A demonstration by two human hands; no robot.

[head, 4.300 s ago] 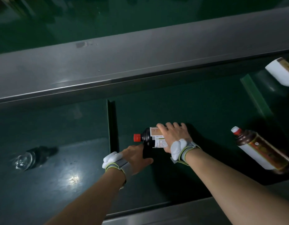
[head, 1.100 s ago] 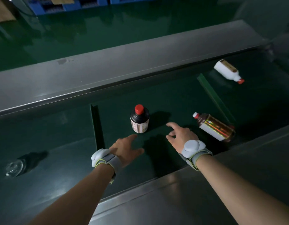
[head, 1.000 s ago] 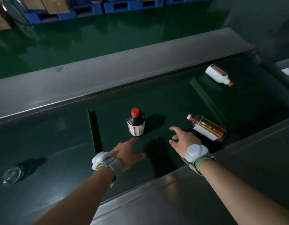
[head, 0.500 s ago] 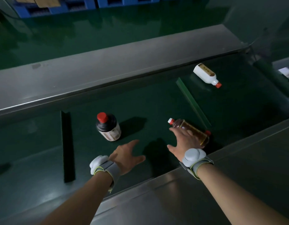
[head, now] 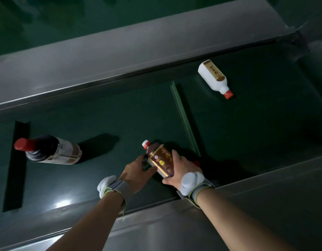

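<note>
Grabbing the brown bottle (head: 161,160) with both hands here, low center of the frame, just left of the green cleat (head: 185,120) that crosses the conveyor belt (head: 120,120). Our right hand (head: 176,169) is wrapped around the lower body from the right, fingers over the top and thumb underneath. Our left hand (head: 136,171) cups the other side, fingers curled in against the label. Two hands probably because it's lying tilted with its cap aimed at the upper left. A smooth round bottle like that would likely roll or slip with a one-sided grab. Our guess is we're about to tip it up onto its base, like the dark sauce bottle (head: 53,151) at the left edge, which looks to be standing upright.

Looks-wise, the bottle has a glossy brown body and a small white cap with red on it. It also has a brown label with gold print and a round gold emblem. We can't read the text. Its base is hidden behind our right hand.

The white bottle (head: 213,77) lies on its side in the upper right, beyond the cleat and well apart from us. The steel side rail (head: 120,51) runs along the belt's far edge.
</note>
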